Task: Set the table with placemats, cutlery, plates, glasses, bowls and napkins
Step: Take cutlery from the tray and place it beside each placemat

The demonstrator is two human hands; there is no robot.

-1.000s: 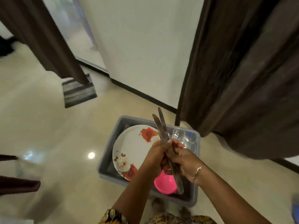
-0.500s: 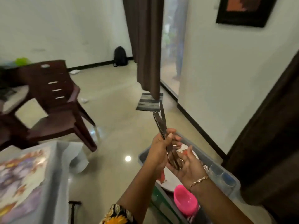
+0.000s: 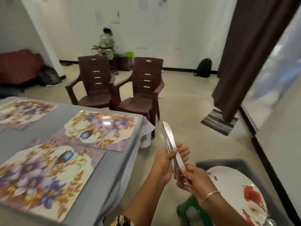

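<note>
A bundle of steel cutlery, knife blades pointing up, is held between both hands right of the table. My left hand grips the bundle at mid-length. My right hand grips the handle ends just below. Three floral placemats lie on the grey tablecloth: a near placemat, a middle placemat and a far left placemat. A white plate with red flowers sits in a grey tub at the lower right.
Two brown plastic chairs stand at the table's far side. A green stool holds the tub. A brown curtain and striped mat are at the right. A person sits by the far wall near a black backpack.
The view has swung left from the tub to the table with placemats. Both hands still hold the cutlery, carried up and away from the tub.
</note>
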